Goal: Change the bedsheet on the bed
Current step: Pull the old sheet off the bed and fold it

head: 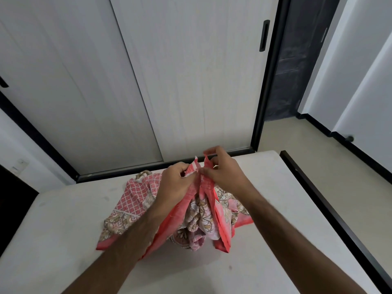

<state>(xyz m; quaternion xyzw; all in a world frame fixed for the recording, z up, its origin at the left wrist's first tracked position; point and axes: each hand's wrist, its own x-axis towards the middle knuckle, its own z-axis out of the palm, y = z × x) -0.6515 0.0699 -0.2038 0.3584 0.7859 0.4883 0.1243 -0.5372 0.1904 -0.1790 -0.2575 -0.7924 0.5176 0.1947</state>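
A pink and red patterned bedsheet [135, 206] lies bunched up on the bare white mattress [63, 230], near its far edge. My left hand [174, 183] grips a gathered red border of the sheet and lifts it above the pile. Right beside it, my right hand [222, 170] pinches another strip of the same border between thumb and fingers. The two hands almost touch over the middle of the pile. Folds of the sheet hang down from both hands and hide the fabric beneath.
A white sliding wardrobe [169, 81] with black trim stands just behind the mattress. The dark bed frame edge [331, 213] runs along the right side, with beige floor [307, 149] beyond it. A white wall with black skirting is at the far right.
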